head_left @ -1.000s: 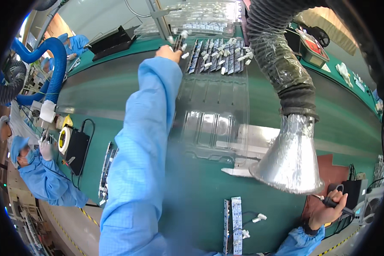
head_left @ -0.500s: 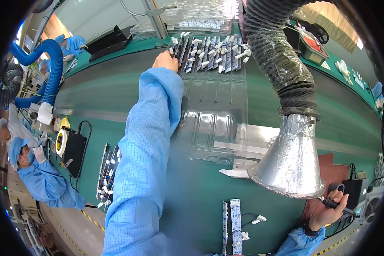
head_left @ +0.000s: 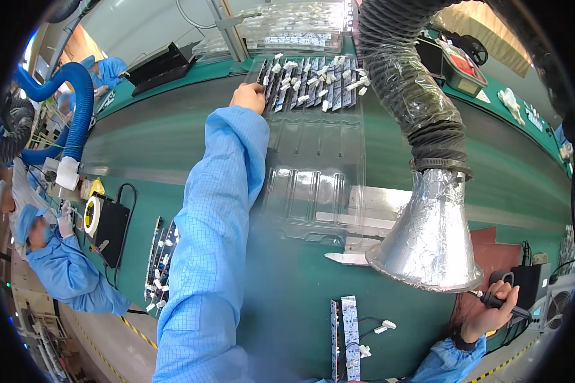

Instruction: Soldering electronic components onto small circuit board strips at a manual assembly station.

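My left hand (head_left: 248, 97) reaches far forward, its fingers curled round the near part of a narrow circuit board strip (head_left: 266, 75) at the left end of a row. Its fingertips are partly hidden. That row of strips (head_left: 308, 86), with white connectors on short wires, lies slantwise in the far part of a clear plastic tray (head_left: 313, 137). At the lower right, my right hand (head_left: 492, 314) is closed on the black handle of a soldering iron (head_left: 494, 300), its tip pointing left. Two more board strips (head_left: 350, 338) lie near me, one with wired white connectors.
A foil-covered fume cone (head_left: 428, 236) hangs from a ribbed black duct (head_left: 412, 83) over the right side. Metal bars (head_left: 358, 223) lie beneath the tray. More strips (head_left: 161, 265) sit left of my sleeve. A black device (head_left: 112, 226) stands further left, near a co-worker (head_left: 64, 262).
The whole view has shifted slightly. My left hand stays at the row's left end, a touch nearer me, and my right hand keeps its grip. The co-worker's gloved hand has risen a little.
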Tool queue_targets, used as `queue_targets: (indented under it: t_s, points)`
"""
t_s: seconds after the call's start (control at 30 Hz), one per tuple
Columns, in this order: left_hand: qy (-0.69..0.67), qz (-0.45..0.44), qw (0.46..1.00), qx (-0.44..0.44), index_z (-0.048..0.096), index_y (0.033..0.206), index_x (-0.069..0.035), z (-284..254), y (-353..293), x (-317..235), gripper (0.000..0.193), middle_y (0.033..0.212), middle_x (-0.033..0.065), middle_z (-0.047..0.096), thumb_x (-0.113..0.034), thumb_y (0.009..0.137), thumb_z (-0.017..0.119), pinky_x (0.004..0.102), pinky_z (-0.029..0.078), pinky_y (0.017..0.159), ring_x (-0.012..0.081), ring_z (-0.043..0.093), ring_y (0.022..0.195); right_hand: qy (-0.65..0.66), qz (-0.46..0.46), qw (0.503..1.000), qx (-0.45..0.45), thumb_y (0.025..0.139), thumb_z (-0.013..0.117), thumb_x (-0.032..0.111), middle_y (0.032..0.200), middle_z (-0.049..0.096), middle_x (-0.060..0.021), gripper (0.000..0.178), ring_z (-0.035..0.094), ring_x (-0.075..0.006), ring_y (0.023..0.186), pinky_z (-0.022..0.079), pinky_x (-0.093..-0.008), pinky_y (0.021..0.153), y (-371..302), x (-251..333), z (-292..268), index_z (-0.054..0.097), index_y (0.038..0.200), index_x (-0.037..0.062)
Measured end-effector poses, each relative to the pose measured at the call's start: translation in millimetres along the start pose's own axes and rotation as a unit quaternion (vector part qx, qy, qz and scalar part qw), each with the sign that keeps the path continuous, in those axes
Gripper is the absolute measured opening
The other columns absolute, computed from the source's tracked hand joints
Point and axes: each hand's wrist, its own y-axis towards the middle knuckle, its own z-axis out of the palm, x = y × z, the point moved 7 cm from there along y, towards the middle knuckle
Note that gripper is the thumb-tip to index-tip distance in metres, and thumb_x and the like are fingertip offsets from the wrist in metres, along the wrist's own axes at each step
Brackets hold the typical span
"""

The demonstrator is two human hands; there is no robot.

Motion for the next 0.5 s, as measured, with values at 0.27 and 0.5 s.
queue_targets:
  t_s: [0.27, 0.5]
  points:
    - [0.019, -0.03, 0.999, -0.029, 0.074, 0.106, -0.016, 0.5, -6.3, -8.5, 0.024, 0.113, 0.0136, 0.064, -0.024, 0.086, 0.062, 0.0452, 0.05, 0.091, 0.0345, 0.062, 0.106, 0.008, 0.001, 1.0, 0.003, 0.101, 0.045, 0.02, 0.063, 0.028, 0.0027, 0.04, 0.027, -0.0088, 0.06, 0.028, -0.0284, 0.065, 3.7, -1.3, -6.8, 0.031, 0.065, 0.012]
    - [0.011, -0.007, 1.0, 0.018, 0.074, 0.105, -0.015, -0.4, 0.8, -11.5, 0.024, 0.117, 0.0158, 0.062, -0.026, 0.086, 0.063, 0.0457, 0.049, 0.094, 0.0372, 0.062, 0.107, 0.023, 0.008, 0.999, 0.025, 0.102, 0.047, 0.02, 0.062, 0.029, 0.0034, 0.039, 0.028, -0.0084, 0.058, 0.028, -0.0274, 0.064, 2.4, 0.0, -0.7, 0.035, 0.065, 0.0119]
